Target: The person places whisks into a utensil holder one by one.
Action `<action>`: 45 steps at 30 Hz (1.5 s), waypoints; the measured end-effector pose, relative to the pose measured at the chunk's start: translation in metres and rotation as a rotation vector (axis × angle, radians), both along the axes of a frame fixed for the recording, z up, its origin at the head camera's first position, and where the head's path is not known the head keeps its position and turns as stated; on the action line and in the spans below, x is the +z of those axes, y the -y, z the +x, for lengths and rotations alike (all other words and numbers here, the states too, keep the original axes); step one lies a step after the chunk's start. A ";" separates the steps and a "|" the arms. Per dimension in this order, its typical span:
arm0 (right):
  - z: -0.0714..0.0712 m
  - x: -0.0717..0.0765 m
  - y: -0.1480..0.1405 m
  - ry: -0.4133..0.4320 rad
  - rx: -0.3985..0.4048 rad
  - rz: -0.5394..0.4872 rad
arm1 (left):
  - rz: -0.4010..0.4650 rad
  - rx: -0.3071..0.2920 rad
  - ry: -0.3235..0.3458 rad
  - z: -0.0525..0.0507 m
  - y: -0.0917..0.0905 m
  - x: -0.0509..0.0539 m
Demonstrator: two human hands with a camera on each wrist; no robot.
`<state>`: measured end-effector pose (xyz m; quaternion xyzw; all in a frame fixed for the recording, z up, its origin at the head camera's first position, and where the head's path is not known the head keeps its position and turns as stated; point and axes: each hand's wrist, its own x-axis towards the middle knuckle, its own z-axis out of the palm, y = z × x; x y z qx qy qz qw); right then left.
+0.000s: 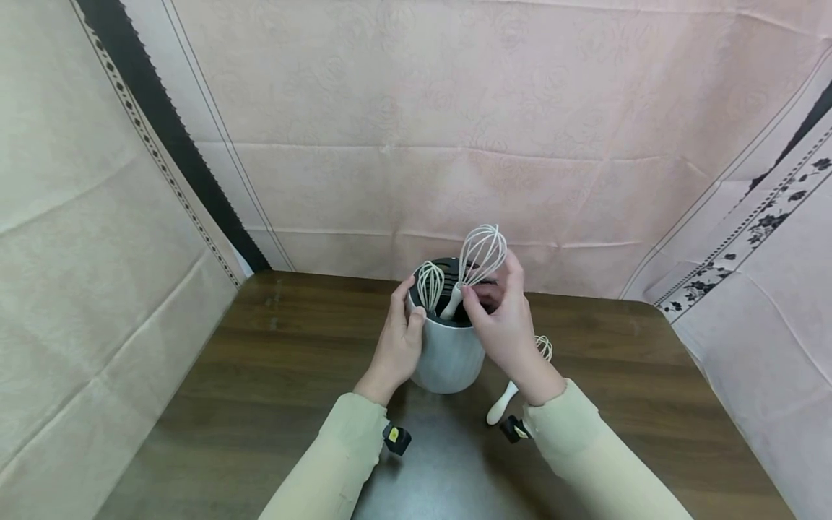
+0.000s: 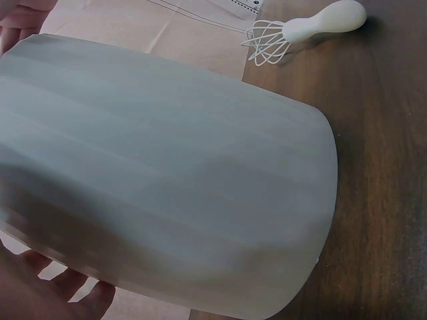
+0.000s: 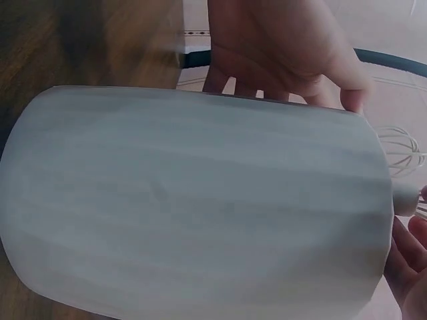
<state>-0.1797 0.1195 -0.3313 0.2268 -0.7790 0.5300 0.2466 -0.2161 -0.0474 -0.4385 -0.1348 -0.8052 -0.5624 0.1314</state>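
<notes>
A light grey ribbed utensil holder (image 1: pixel 448 361) with a black slotted insert stands on the table. My left hand (image 1: pixel 398 339) grips its left side, thumb near the rim; in the right wrist view those fingers wrap around its wall. At the rim, my right hand (image 1: pixel 507 325) pinches a white whisk (image 1: pixel 452 302) near where the wires meet the handle. That whisk leans with its wire head up, and its handle's lower end is hidden inside the holder. A smaller whisk (image 1: pixel 430 285) stands head up on the holder's left side.
Another white whisk (image 1: pixel 500 406) lies on the brown wooden table (image 1: pixel 292 404), right of the holder and partly behind my right wrist. Pale patterned cloth (image 1: pixel 422 108) hangs behind the table's back edge, with more cloth on both sides.
</notes>
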 end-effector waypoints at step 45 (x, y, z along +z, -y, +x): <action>-0.025 -0.035 -0.009 -0.036 0.001 0.211 | -0.003 -0.012 0.025 0.000 0.000 0.001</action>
